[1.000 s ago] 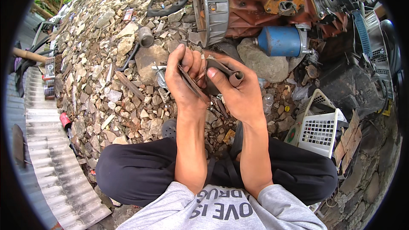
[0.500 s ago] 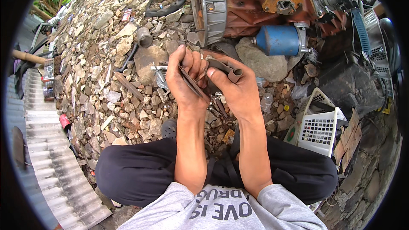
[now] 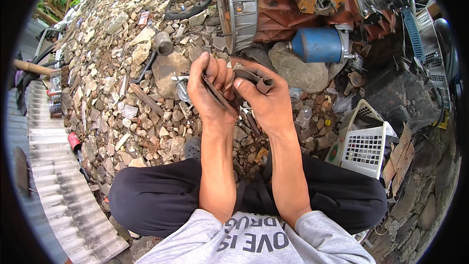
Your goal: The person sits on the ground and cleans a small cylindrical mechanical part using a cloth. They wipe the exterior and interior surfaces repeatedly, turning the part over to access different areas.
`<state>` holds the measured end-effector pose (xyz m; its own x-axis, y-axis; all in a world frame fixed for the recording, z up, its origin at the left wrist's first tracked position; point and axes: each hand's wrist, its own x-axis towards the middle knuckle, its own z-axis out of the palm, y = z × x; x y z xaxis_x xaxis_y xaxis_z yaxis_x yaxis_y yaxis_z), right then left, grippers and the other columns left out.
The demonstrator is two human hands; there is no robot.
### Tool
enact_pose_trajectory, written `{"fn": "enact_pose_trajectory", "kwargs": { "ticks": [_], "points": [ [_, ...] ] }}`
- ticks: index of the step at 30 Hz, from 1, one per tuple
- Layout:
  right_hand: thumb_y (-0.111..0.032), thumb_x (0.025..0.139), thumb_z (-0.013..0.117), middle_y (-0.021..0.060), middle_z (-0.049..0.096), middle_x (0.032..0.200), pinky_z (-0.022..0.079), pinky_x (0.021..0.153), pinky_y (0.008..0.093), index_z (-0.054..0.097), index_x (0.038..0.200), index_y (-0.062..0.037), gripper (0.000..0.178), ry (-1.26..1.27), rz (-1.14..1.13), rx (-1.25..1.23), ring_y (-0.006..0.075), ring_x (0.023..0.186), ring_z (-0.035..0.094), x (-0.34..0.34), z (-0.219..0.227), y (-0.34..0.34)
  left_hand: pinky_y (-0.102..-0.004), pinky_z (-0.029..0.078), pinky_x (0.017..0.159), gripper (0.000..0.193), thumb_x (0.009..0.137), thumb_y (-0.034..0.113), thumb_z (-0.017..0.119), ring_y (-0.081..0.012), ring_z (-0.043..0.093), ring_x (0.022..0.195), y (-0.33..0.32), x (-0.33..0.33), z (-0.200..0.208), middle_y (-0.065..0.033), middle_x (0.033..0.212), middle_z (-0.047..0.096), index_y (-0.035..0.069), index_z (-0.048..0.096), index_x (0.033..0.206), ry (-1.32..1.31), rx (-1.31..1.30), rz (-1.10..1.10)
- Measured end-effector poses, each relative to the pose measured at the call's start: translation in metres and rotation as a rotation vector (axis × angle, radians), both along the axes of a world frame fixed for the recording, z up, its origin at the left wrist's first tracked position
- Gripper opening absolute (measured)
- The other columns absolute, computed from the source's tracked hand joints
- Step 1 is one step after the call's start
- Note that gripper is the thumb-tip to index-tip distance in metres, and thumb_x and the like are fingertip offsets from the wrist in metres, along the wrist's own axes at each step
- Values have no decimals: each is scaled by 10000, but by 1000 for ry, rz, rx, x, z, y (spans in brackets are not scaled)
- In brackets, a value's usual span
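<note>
In front of my knees, my two hands are held close together over the stony ground. My left hand [image 3: 211,93] is closed, its fingers curled toward the palm around a thin, dark, curved strip [image 3: 218,97]. Close against it, my right hand [image 3: 266,102] pinches a dark brown sheet [image 3: 265,85] under the thumb. This sheet is rolled into a tube at its outer end and looks like worn sandpaper. Whether strip and sheet are one piece, and what lies between the fingers, is hidden.
A rust-red engine block [image 3: 278,14] with a grey housing [image 3: 243,12] and blue canister [image 3: 317,45] stands ahead, near a large stone [image 3: 298,71]. A white plastic basket [image 3: 364,151] sits right. Corrugated sheeting [image 3: 63,181] lies left. A metal cup-shaped part [image 3: 164,44] rests on the rubble.
Both hands have shifted very slightly to the left, still gripping the same dark pieces. The fingers keep nearly the same pose.
</note>
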<state>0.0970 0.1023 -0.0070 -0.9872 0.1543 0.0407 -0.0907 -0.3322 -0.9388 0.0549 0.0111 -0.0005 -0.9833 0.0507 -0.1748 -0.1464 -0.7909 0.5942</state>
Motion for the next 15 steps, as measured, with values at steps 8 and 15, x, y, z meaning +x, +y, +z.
{"fn": "enact_pose_trajectory", "kwargs": {
  "ticks": [8, 15],
  "points": [
    [-34, 904, 582, 37, 670, 810, 483, 644, 233, 638, 978, 43, 121, -77, -10, 12, 77, 707, 606, -1, -2, 5, -230, 178, 389, 421, 932, 309, 514, -59, 219, 434, 4, -4, -8, 66, 529, 271, 196, 310, 581, -15, 0, -53],
    [-14, 895, 580, 46, 673, 821, 490, 654, 248, 637, 962, 36, 101, -49, 13, 18, 90, 709, 613, -4, -8, 13, -232, 179, 385, 423, 934, 310, 516, -60, 217, 426, 10, -6, -18, 67, 526, 271, 198, 309, 581, -28, -9, -54]
  ]
}}
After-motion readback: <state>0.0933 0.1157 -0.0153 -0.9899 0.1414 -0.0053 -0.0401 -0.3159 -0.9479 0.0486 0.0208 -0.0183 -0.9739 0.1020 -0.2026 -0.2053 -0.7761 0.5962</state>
